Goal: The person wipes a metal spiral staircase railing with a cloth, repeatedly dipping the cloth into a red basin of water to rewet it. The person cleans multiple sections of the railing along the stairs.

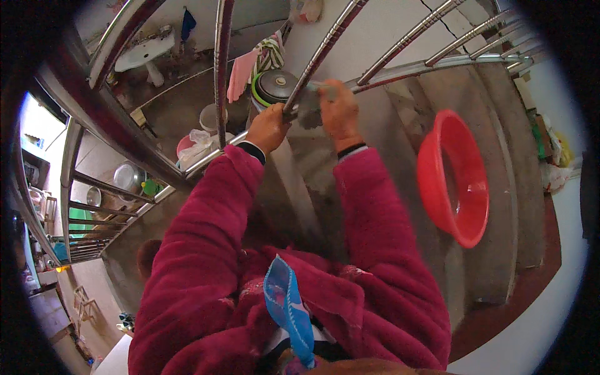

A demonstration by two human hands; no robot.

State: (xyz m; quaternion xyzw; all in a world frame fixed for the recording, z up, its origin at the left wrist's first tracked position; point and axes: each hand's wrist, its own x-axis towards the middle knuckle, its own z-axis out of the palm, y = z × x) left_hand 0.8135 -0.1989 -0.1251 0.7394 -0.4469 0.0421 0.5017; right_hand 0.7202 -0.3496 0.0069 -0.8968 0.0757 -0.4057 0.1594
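My left hand (268, 129) is closed at the foot of a shiny metal baluster (323, 44), where it meets the bottom rail of the stair railing. Close to its right, my right hand (341, 112) holds a wet-looking grey cloth (309, 108). The cloth hangs between both hands, against the rail, and is blurred. My right fingers are partly hidden behind the hand and cloth. Beside my right arm, a red plastic basin (429, 180) sits tilted in view on the concrete steps (492, 187); its contents are hard to make out.
Beyond the railing are a lidded dark pot (277, 85), a pink towel (242, 75), a white bucket (212, 117) and a white washbasin (146, 52). Bags (558, 176) lie along the wall at right. A thick handrail (126, 133) crosses at left.
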